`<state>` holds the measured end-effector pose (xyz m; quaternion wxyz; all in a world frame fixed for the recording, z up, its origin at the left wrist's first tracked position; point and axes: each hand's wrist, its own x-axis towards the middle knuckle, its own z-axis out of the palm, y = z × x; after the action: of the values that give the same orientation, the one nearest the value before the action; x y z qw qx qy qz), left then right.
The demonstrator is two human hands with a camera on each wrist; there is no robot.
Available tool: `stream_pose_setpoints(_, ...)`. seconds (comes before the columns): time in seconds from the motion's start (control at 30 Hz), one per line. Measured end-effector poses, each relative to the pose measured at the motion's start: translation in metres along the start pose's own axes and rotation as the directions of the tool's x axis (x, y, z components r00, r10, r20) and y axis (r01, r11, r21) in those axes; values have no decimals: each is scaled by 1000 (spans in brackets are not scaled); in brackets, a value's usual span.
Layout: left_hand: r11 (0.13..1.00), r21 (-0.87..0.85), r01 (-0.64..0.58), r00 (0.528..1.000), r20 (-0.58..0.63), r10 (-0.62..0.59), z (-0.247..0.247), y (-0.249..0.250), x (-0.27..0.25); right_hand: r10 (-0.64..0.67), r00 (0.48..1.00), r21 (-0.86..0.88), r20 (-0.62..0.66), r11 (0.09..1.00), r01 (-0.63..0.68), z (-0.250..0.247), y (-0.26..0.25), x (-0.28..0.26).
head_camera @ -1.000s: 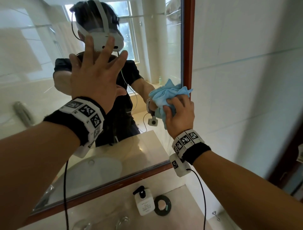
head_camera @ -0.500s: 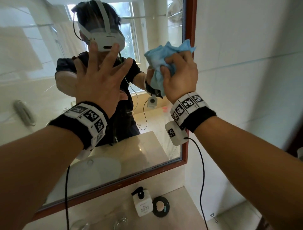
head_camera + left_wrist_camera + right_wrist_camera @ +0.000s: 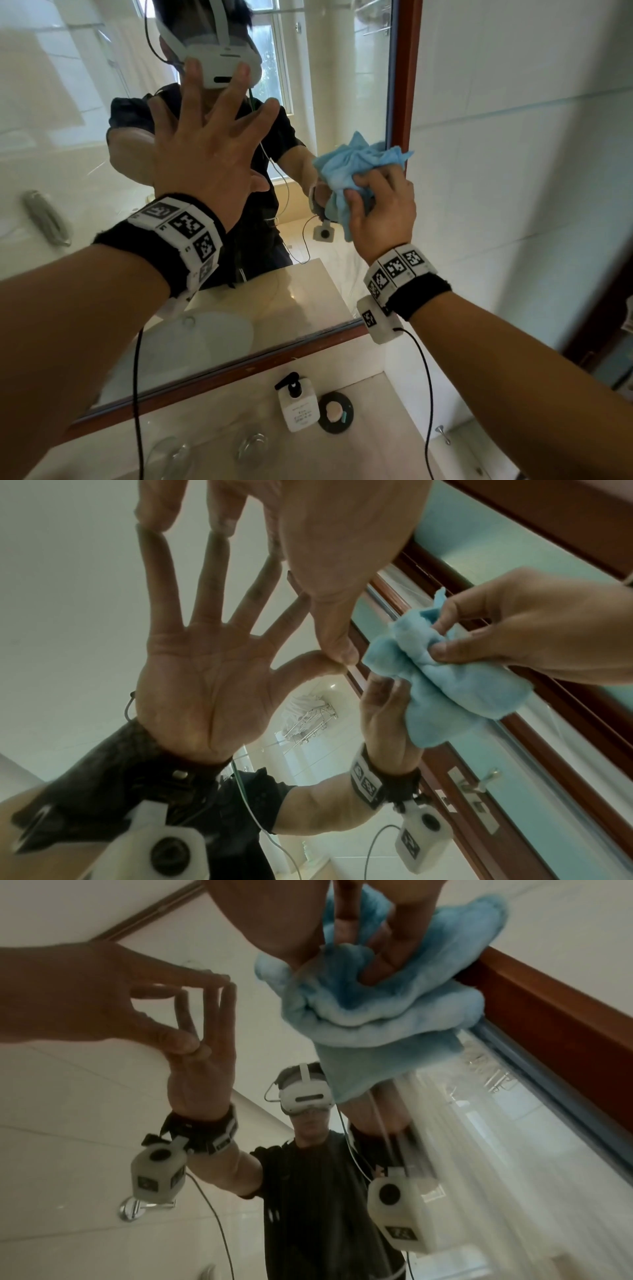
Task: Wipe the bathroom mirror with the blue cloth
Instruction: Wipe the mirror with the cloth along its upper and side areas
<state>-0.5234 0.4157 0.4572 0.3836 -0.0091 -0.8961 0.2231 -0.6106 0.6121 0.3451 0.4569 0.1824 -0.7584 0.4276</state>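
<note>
The mirror (image 3: pixel 51 137) has a reddish-brown wooden frame (image 3: pixel 406 85). My left hand (image 3: pixel 205 154) lies flat on the glass with its fingers spread; the left wrist view shows its fingertips (image 3: pixel 150 512) meeting their reflection. A bunched blue cloth (image 3: pixel 356 161) is gripped by my right hand (image 3: pixel 383 205) and pressed on the glass beside the right frame rail. From the right wrist, the cloth (image 3: pixel 394 1010) bulges around the curled fingers (image 3: pixel 346 909). It also appears in the left wrist view as a blue wad (image 3: pixel 462 685).
Below the mirror, a counter (image 3: pixel 376 455) carries a white soap dispenser (image 3: pixel 298 404), a round black dish (image 3: pixel 335 413) and two glasses (image 3: pixel 251 448). A tiled wall (image 3: pixel 513 171) stands right of the frame. A dark door edge (image 3: pixel 603 308) is at far right.
My right hand carried the cloth up along the mirror's right edge, then came back down partway. The left hand has stayed flat on the glass.
</note>
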Motion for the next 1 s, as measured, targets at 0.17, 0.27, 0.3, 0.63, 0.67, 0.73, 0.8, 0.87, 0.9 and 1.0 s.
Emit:
stream_pose_setpoints(0.17,1000,-5,-6,1000,1,6,1,2,-1,22,999,-29,34,999,-21,5,14,-29)
stream_pose_setpoints(0.27,1000,3,-11,1000,7,10,0,2,-2,49,997,-21,51,999,-48,6,19,-45)
stream_pose_setpoints(0.3,1000,2,-10,1000,8,10,0,2,-2,57,996,-19,63,998,-56,7,20,-50)
stream_pose_setpoints(0.63,1000,13,-25,1000,4,25,0,4,-4,113,987,-16,110,994,-112,4,14,-45)
stream_pose_setpoints(0.67,1000,12,-26,1000,5,25,0,4,-5,110,988,-8,105,994,-110,3,11,-40)
stream_pose_setpoints(0.73,1000,9,-22,1000,9,22,0,5,-5,93,993,7,79,996,-94,1,2,-25)
stream_pose_setpoints(0.8,1000,11,-20,1000,7,20,0,5,-5,74,996,28,45,997,-76,-2,-7,-3)
stream_pose_setpoints(0.87,1000,11,-19,1000,5,19,-1,6,-5,61,998,51,8,997,-61,-5,-18,23)
stream_pose_setpoints(0.9,1000,9,-18,1000,5,18,-1,6,-6,61,998,57,-3,997,-61,-7,-23,35)
stream_pose_setpoints(1.0,1000,3,-15,1000,6,15,-1,7,-6,66,998,61,1,996,-66,-12,-29,54)
